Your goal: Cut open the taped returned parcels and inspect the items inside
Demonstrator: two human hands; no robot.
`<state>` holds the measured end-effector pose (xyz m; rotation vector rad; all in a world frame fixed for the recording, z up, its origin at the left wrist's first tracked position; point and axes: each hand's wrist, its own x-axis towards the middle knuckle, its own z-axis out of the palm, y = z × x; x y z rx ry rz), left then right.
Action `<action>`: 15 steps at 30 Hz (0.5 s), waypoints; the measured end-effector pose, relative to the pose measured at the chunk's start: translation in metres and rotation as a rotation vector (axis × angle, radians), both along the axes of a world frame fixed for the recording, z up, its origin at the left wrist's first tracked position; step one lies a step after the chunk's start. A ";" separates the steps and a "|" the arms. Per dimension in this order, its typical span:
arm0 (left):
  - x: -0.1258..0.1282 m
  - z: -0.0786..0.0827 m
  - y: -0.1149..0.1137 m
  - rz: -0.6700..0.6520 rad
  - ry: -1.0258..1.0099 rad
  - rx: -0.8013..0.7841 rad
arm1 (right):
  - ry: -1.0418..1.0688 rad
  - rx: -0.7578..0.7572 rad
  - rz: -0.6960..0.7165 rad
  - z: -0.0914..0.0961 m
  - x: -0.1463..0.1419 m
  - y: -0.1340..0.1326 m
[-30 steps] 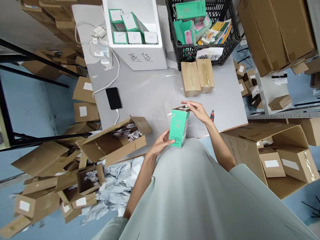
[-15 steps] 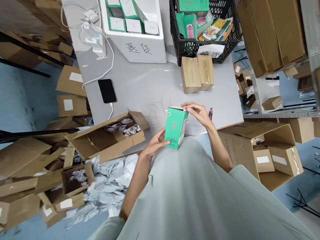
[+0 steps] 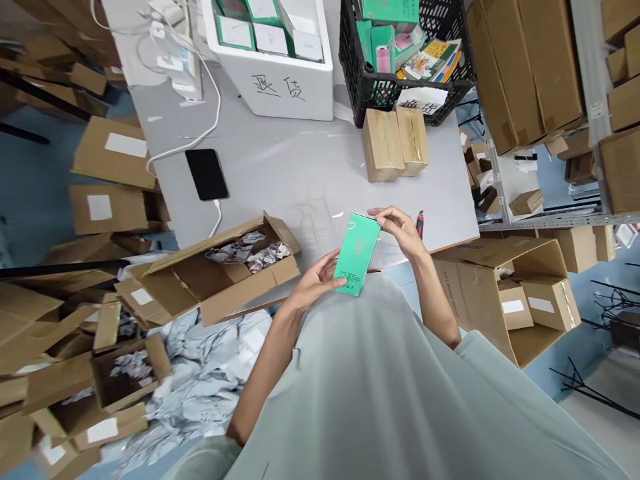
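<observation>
A green printed carton (image 3: 357,255) is held in front of me near the table's front edge, its broad face turned up and its top leaning right. My left hand (image 3: 316,283) grips its lower left side, thumb across the front. At the upper right corner, the fingers of my right hand (image 3: 400,228) pinch the top edge. A red and black box cutter (image 3: 420,224) lies just right of my right hand. To the left stands an open cardboard box (image 3: 245,273) with crumpled paper inside.
At the back are a white foam bin (image 3: 290,100) and a black crate (image 3: 360,87), both holding green cartons. Two small taped boxes (image 3: 383,147) stand before the crate. A phone (image 3: 207,175) lies left. A large open carton (image 3: 470,293) is right, below table level.
The green carton has turned so its pink side face no longer shows, and it tilts further right. Both hands keep hold of it. The whole view has shifted slightly.
</observation>
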<state>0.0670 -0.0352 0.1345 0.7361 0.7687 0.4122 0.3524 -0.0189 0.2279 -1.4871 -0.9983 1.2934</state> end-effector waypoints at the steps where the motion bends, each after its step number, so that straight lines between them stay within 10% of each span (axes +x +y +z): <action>1: -0.002 0.000 -0.001 0.000 0.004 -0.007 | 0.003 -0.007 -0.009 -0.002 -0.004 -0.003; 15: -0.013 0.012 -0.006 -0.085 0.026 -0.029 | -0.139 -0.015 -0.167 -0.056 -0.040 -0.038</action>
